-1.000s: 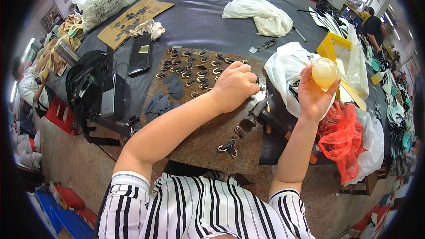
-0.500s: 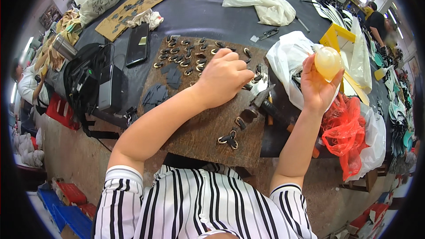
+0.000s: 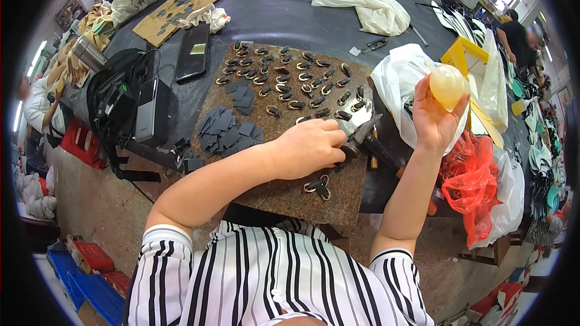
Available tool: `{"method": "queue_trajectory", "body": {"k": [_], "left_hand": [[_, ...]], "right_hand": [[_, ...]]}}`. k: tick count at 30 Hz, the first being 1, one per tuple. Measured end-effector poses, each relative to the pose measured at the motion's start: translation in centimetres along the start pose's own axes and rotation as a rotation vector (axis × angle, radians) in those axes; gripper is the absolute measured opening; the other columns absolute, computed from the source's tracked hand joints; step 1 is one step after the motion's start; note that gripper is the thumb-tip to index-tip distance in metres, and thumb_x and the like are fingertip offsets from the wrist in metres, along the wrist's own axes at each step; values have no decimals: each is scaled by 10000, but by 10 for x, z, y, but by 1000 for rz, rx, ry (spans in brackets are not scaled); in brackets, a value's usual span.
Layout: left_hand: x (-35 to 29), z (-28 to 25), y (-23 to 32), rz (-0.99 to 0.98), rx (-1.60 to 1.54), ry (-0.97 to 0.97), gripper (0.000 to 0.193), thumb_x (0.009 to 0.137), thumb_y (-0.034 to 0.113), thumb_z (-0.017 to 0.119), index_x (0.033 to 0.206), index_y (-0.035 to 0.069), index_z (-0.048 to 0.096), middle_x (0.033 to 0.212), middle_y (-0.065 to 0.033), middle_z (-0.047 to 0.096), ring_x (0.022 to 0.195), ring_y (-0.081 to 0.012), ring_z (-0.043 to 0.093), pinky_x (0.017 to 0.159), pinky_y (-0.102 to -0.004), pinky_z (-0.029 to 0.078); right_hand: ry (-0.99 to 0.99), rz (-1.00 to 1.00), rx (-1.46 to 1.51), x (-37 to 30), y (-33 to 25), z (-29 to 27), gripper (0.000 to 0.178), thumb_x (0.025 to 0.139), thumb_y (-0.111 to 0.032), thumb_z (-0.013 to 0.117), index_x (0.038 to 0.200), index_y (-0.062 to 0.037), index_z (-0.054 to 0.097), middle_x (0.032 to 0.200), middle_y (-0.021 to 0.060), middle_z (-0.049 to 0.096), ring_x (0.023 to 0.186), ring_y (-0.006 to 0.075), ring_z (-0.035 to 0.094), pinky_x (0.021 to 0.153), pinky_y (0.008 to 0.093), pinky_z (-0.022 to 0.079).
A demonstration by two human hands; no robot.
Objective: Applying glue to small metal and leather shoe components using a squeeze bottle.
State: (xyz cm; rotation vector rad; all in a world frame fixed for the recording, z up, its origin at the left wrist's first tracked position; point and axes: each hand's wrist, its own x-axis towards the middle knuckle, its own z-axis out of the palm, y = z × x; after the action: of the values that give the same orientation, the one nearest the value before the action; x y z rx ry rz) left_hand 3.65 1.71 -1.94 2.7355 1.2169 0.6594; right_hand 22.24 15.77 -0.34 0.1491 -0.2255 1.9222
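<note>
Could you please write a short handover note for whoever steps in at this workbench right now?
Left hand: flat on the brown work board, fingers closed around something small beside the hammer; what it holds is hidden.
Right hand: raised off the bench, gripping a yellowish squeeze bottle.
On the board: rows of small looped strap pieces at the far side, a pile of dark cut squares to the left, and one looped piece lying alone near the front edge.
Done: many looped pieces laid out in rows.
Left: the dark squares remain in their pile.
</note>
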Motion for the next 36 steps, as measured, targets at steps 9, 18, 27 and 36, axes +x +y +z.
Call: {"method": "queue_trajectory", "body": {"k": [9,18,27,36], "left_hand": [[-10,-23,-3,-786,-1313,229,144,766,98,503,859,-6,539,724,-53,569,599,-58,513,544,-178,427],[-29,-26,-18,-772,-1562,456,168,752,110,535,885,8,547,720,-66,576,600,-69,527,555,-201,456],[-29,-28,-15,-759,-1573,469,164,751,82,501,892,19,556,689,-44,562,586,-60,515,535,-181,437],[-31,-30,-11,-527,-1515,423,182,756,60,450,892,6,558,716,-27,542,628,-51,495,543,-181,421]], "right_hand": [[-30,-56,-175,-1,6,1,411,706,-255,575,1058,-93,434,1053,77,475,998,234,437,824,423,367],[-115,-332,-623,-17,26,9,526,731,-289,555,1157,-93,316,1123,85,400,1035,252,400,896,418,292],[-93,-342,-667,-22,27,6,510,735,-302,544,1146,-86,334,1120,89,406,1049,270,385,918,437,260],[-131,-249,-476,-15,12,4,476,737,-302,545,1123,-88,367,1104,87,420,1020,263,393,875,425,287]]}}
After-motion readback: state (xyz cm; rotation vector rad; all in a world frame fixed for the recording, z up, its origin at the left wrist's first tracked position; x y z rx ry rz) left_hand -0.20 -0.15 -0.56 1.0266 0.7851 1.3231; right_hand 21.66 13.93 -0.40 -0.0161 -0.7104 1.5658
